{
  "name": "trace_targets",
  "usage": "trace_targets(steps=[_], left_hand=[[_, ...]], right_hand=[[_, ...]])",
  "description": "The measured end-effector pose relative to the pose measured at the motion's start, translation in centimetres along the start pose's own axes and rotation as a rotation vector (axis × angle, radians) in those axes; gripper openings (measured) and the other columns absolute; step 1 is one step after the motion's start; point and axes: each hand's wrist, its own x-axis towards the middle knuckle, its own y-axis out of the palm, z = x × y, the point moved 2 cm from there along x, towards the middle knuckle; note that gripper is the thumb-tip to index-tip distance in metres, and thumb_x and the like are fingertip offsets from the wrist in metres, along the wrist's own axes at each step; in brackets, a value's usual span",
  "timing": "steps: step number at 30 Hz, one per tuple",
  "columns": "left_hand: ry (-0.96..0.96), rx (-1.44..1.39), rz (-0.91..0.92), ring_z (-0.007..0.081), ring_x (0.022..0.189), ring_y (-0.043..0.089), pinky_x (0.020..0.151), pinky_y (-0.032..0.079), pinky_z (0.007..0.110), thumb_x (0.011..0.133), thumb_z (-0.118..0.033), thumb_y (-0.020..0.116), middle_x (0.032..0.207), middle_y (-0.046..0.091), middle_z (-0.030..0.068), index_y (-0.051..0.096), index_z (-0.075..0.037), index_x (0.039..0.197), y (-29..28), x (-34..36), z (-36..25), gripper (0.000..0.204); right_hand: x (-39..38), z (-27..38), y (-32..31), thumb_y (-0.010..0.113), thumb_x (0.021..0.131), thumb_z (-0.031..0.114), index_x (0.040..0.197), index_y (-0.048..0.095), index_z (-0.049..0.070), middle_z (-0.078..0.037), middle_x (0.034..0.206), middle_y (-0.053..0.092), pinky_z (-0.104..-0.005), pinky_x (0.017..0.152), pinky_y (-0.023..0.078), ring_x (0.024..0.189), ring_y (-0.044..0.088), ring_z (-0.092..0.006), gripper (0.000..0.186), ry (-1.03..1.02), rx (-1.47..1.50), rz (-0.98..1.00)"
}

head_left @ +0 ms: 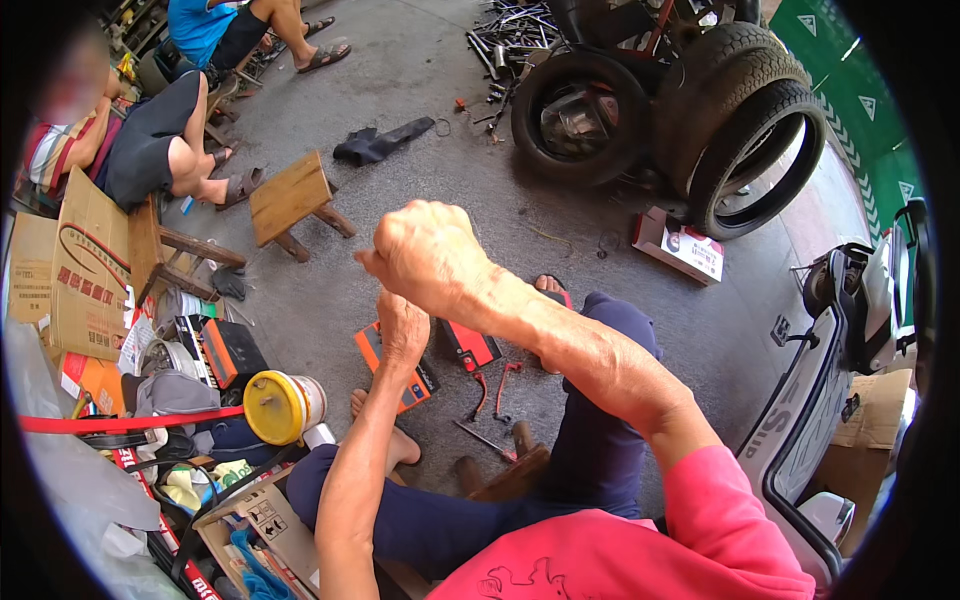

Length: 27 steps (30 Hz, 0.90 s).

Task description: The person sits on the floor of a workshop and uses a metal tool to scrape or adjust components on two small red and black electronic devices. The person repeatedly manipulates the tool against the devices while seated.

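My right hand [430, 255] is raised in the middle of the view, its fingers curled tight. My left hand [402, 330] is just below and partly behind it, fingers bent; what either holds is hidden. On the floor beneath them lie an orange and dark box [368, 350], probably a battery, and a red and black battery-like unit [478, 343]. Red cables with clamps [500, 390] lie beside these, and a long thin tool [480, 436] lies nearer my legs.
A wooden stool [290, 195] stands ahead; two seated people [150, 140] are at left. Cartons [90, 270], a yellow-lidded bucket [275, 405] and clutter fill the left. Tyres [660, 110], scattered metal tools [500, 40] and a white-red box [680, 250] lie ahead right. A scooter [800, 400] stands right.
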Motion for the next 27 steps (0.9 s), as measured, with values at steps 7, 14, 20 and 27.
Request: trace_targets(steps=[7,14,20,27], left_hand=[[-0.182,-0.124,-0.032,0.0158,0.077,0.056,0.068,0.049,0.031,0.104,-0.031,0.04,0.085,0.056,0.009,0.053,0.001,0.105,-1.2,1.7,-5.3,0.035],[-0.074,0.043,-0.023,0.024,0.072,0.056,0.066,0.045,0.039,0.103,-0.027,0.042,0.079,0.056,0.0153,0.054,0.001,0.104,-1.7,1.2,-3.8,0.031],[-0.12,0.052,0.059,0.0385,0.077,0.061,0.068,0.046,0.045,0.102,-0.027,0.04,0.082,0.06,0.0226,0.051,0.003,0.11,-2.0,1.8,-2.3,0.034],[-0.033,0.188,0.071,0.0409,0.082,0.064,0.066,0.048,0.044,0.099,-0.013,0.037,0.08,0.061,0.0255,0.05,0.004,0.115,-1.4,1.9,-1.5,0.027]], right_hand=[[0.7,-0.6,-1.8,0.065,0.085,0.028,0.059,0.061,0.003,-0.015,0.052,0.056,-0.0438,0.051,0.048,0.051,0.059,-0.0357,0.036,-0.043,0.038,-0.205],[-0.5,-0.8,-0.6,0.065,0.072,0.009,0.079,0.062,0.004,-0.01,0.092,0.062,-0.0401,0.081,0.048,0.098,0.06,-0.0271,0.009,-0.372,-0.182,-0.065],[-1.3,-0.6,-0.2,0.063,0.072,0.006,0.087,0.065,0.003,-0.009,0.095,0.064,-0.0401,0.083,0.047,0.097,0.061,-0.0285,0.015,-0.424,0.01,0.14],[-1.5,0.1,-0.1,0.06,0.077,0.008,0.087,0.066,0.004,-0.013,0.081,0.065,-0.0451,0.062,0.051,0.074,0.066,-0.0335,0.012,-0.187,-0.141,0.15]])
